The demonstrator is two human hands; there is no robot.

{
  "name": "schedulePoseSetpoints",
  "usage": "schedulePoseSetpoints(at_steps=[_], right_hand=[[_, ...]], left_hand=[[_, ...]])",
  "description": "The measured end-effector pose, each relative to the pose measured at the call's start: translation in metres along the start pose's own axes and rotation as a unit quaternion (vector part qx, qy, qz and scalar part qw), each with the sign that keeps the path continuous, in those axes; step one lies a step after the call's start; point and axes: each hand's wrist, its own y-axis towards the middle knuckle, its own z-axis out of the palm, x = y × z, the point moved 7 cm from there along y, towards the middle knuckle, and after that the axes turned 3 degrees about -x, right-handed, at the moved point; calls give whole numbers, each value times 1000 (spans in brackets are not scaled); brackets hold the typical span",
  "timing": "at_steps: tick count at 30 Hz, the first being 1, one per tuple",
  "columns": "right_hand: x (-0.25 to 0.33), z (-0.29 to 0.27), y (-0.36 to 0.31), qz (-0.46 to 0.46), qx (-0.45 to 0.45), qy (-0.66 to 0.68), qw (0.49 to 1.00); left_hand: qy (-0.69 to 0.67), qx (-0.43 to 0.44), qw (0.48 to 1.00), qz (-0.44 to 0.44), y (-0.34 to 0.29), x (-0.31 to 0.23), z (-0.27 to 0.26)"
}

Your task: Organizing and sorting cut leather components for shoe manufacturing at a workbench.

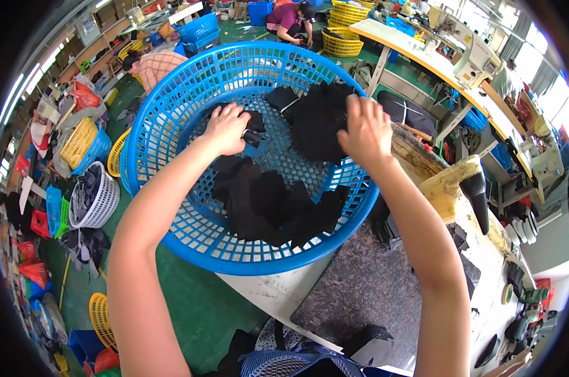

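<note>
A large blue plastic basket point(246, 267) with lattice walls stands tilted before me, holding several dark cut pieces. My left hand point(226, 129) reaches inside at the left, its fingers curled over a small stack of black pieces point(254, 124). On the right, my right hand point(366, 129) grips the edge of a larger bundle of black fabric pieces point(319, 122), with its thumb toward the basket's middle. Another row of overlapping black pieces point(265, 204) lies along the near side of the basket, apart from both hands. My fingertips are partly hidden against the black pieces.
Under the basket's near right side is a worktable with a speckled stone slab point(360, 289). A black shoe last point(476, 195) stands to the right. A white basket point(96, 195) sits on the green floor at left. Two people point(289, 22) bend at work farther back.
</note>
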Motion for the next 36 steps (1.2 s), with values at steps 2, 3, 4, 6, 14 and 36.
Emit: schedulePoseSetpoints(at_steps=[2, 3, 4, 6, 14, 36], right_hand=[[-27, 9, 12, 94, 61, -18, 994], [-38, 14, 15, 101, 82, -29, 991], [-40, 18, 20, 133, 104, -15, 986], [-42, 29, 28, 183, 155, 11, 971], [-3, 51, 9, 178, 165, 181, 953], [-56, -51, 40, 21, 28, -113, 993]], left_hand=[[-73, -53, 996, 21, 11, -13, -17], [-145, -107, 982, 48, 20, -28, -28], [-254, -31, 966, 28, 29, -38, -17], [-395, 76, 916, 4, 38, -70, 13], [-469, 136, 867, -96, 45, -86, 62], [-738, 194, 607, -221, 86, -126, 43]])
